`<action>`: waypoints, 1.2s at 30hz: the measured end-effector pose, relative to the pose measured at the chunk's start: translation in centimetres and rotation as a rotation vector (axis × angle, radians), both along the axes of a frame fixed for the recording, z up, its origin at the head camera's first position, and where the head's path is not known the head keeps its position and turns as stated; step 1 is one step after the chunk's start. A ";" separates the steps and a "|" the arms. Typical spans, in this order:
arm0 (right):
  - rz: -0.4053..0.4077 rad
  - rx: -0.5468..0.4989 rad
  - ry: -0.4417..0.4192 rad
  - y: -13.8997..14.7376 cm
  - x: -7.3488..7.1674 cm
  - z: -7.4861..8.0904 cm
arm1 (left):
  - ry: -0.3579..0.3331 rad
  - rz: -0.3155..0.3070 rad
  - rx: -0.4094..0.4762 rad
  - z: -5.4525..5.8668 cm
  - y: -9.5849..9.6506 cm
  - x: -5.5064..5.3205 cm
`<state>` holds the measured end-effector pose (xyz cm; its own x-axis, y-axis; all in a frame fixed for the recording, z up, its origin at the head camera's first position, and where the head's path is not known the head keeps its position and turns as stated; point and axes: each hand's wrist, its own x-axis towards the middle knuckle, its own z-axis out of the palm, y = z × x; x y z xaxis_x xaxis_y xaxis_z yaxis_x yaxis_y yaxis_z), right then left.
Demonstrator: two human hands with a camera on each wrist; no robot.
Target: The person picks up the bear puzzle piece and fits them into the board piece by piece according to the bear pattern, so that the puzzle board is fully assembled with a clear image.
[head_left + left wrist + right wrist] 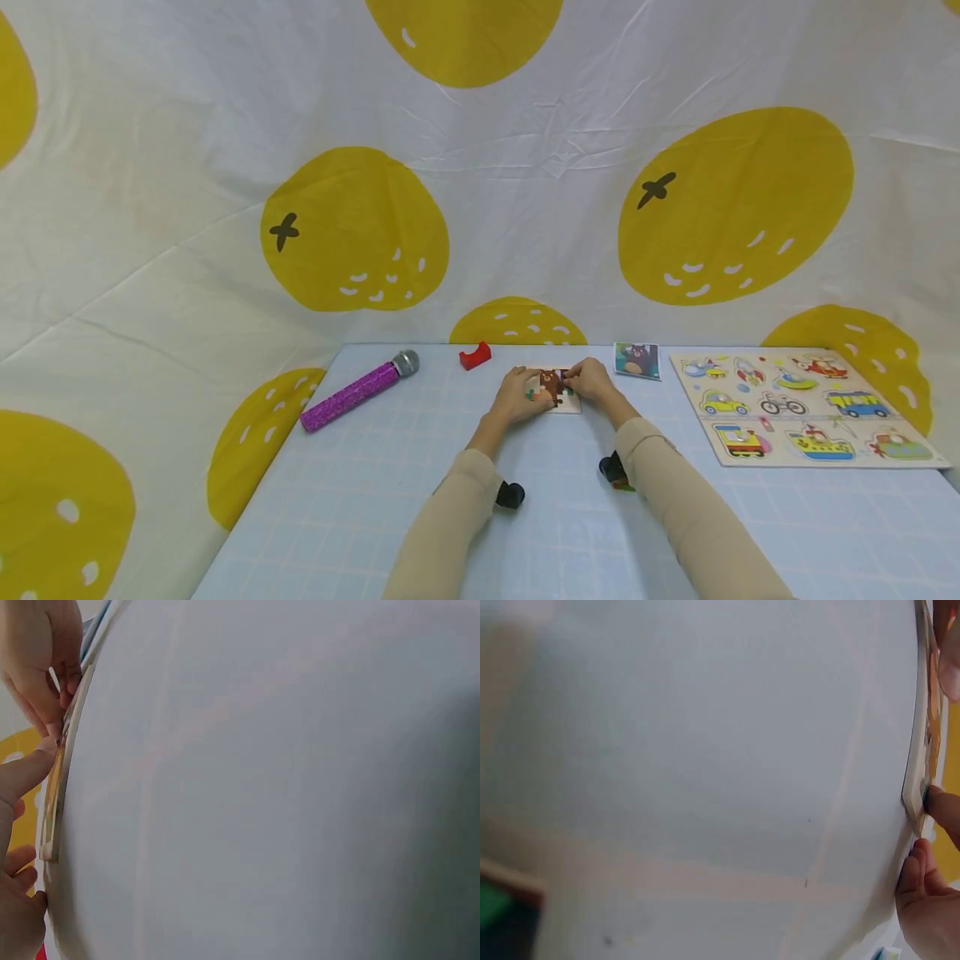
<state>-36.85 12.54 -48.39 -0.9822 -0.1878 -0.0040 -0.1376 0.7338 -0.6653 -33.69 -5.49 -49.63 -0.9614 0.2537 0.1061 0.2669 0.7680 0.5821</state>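
A small wooden jigsaw board (pixel 572 406) with a brown bear picture lies near the table's back edge. My left hand (pixel 519 395) grips its left side, thumb over the top. In the left wrist view, that hand's thumb (pixel 30 769) reaches onto the board, with the other fingers by its edge. At the upper right of the picture, my right hand (pixel 594 382) seems to pinch a small puzzle piece against the board; the fingertips mostly hide it. The right wrist view shows the right thumb (pixel 943 810) at the board's end, beside a dark-green patch.
A bear picture card (pixel 637 361) lies right of the board. Farther right is a wooden vehicle puzzle (pixel 802 408). A red curved block (pixel 476 357) and a purple glitter microphone (pixel 352 400) lie to the left. A partly hidden green-and-red piece (pixel 624 487) is under the right wrist.
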 end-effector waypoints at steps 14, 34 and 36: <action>-0.029 -0.054 -0.061 0.0 0.3 -0.4 | -0.141 0.019 -0.021 0.0 -2.1 0.2; 0.135 0.013 0.007 1.0 1.1 -0.3 | -0.114 -0.045 0.021 -0.8 -2.9 -0.2; 0.158 0.007 -0.010 1.3 1.3 -0.1 | -0.121 -0.035 0.042 -0.7 -2.9 -0.1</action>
